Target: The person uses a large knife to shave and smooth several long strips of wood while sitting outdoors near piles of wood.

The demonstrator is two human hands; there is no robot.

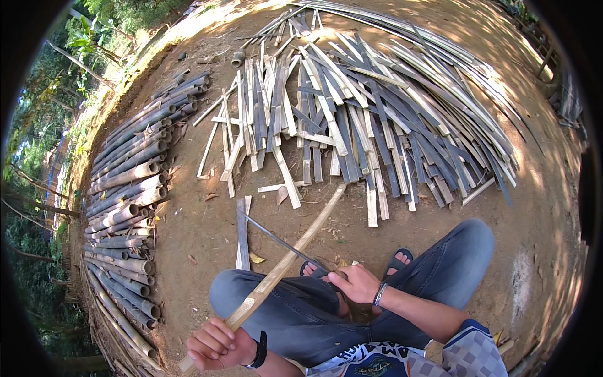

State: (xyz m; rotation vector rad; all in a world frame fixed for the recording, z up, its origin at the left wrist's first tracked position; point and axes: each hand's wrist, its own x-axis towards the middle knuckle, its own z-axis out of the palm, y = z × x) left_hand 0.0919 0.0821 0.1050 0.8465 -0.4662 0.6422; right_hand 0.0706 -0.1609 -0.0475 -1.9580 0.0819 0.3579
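Gripping, both hands: the left hand (217, 344) has its fingers closed around the near end of a long bamboo strip (276, 273); the right hand (359, 283) is closed on the handle of a long, thin knife (271, 235). The strip slants up and away across the left leg of the jeans (461, 251), its far end by the pile. The blade crosses the strip beyond the left knee; contact between them cannot be told from this angle.

Technique (judgement): a low blade angle and light, even strokes directed away from the left hand should suit a strip this slender. Bracing it firmly matters, since a loose far end could swing. Main hazard: the thigh beneath; the edge is best worked beyond the knee.

Writing: the shirt (468, 358) carries large printed lettering and an emblem on its front, partly cut by the frame; not transcribed. No label made out on knife or strip.

Outward: sandals (397, 259) between the knees, two short strips (243, 232) on bare ground (188, 220), a broad pile of split strips (377, 119) ahead, bamboo poles (135, 176) stacked leftward.
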